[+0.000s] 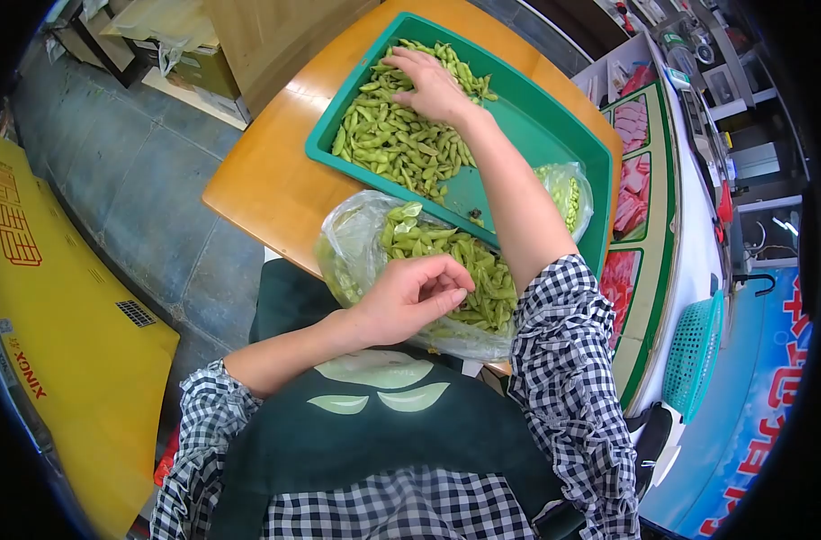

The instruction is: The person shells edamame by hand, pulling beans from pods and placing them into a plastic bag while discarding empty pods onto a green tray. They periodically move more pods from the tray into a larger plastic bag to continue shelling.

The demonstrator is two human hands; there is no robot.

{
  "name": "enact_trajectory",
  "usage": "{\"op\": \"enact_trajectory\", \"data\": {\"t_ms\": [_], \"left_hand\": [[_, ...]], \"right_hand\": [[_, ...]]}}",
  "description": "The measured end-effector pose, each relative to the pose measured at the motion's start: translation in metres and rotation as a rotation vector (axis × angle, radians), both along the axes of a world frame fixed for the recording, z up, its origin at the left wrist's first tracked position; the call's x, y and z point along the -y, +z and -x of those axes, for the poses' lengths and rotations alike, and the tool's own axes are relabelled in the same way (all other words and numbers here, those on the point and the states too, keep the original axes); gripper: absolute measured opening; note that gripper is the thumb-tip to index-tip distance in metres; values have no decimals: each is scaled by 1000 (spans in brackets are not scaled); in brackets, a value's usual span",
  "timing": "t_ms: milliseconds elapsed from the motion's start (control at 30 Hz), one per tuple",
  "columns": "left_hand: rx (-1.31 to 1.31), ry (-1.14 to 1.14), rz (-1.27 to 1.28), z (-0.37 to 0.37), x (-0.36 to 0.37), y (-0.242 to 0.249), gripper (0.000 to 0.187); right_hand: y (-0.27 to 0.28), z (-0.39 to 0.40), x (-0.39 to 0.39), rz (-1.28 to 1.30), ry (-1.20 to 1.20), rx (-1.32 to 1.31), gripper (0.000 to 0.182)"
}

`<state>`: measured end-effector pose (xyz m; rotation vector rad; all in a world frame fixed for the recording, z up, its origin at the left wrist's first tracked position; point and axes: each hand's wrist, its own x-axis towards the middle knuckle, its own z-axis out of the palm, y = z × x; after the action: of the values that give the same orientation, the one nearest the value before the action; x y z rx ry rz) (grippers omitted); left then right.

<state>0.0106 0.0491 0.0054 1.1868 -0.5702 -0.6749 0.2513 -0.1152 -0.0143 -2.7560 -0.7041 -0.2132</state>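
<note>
My right hand lies over the heap of green soybean pods in the far left part of a green plastic tray. Its fingers are apart and touch the pods. My left hand is closed, thumb against curled fingers, over a clear plastic bag full of pods. Whether anything small is between those fingers cannot be made out. A small clear bag of shelled beans sits in the tray's near right corner, partly behind my right forearm.
The tray stands on a wooden table, with the pod bag at its near edge. A yellow cabinet is on the left. To the right stand a counter with meat pictures and a hanging teal basket.
</note>
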Motion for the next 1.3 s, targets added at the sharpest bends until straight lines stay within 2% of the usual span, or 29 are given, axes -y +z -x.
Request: {"op": "enact_trajectory", "data": {"t_ms": [133, 200, 300, 333, 400, 500, 633, 833, 933, 1000, 1100, 1167, 1233, 1267, 1300], "left_hand": [[-23, -4, -7, 0, 1, 1, 12], [-34, -10, -17, -1, 1, -1, 12], [-19, -7, -1, -3, 1, -4, 12], [-29, -9, -7, -3, 1, -4, 12], [-41, -13, -11, -3, 2, -3, 12], [-10, -8, -29, -4, 3, -4, 11], [-10, -25, -28, -4, 4, -5, 11], [-23, -24, -14, -2, 5, -5, 11], [-25, -17, -7, 0, 7, -9, 11], [-24, -19, -1, 0, 8, -8, 11], [-28, -12, 3, 2, 10, -5, 12], [-144, 26, 49, 1, 12, 1, 14], [-208, 17, 38, -2, 13, 7, 15], [-206, 140, 140, -3, 16, 9, 21], [-203, 263, 240, -5, 18, 11, 27]], "right_hand": [[-2, -21, -4, -113, 7, -152, 46], [1, -24, -7, 58, 10, -124, 44], [7, -27, -10, 82, 33, -227, 41], [3, -27, -11, 82, 34, -228, 41], [2, -21, -14, 66, 169, -62, 35], [12, -13, -16, 184, 116, -180, 34], [14, -13, -21, 189, 150, -234, 32], [19, 8, -22, 238, 139, -50, 27], [14, 14, -16, 151, 158, 86, 29], [14, 17, -10, -157, 94, 68, 31], [17, 26, 0, -291, -54, -63, 32], [16, 32, 8, -336, -86, -38, 30], [26, 47, 17, -586, -181, -61, 29], [33, 55, 24, -691, -173, -133, 29], [44, 70, 27, -689, -173, -131, 29]]}}
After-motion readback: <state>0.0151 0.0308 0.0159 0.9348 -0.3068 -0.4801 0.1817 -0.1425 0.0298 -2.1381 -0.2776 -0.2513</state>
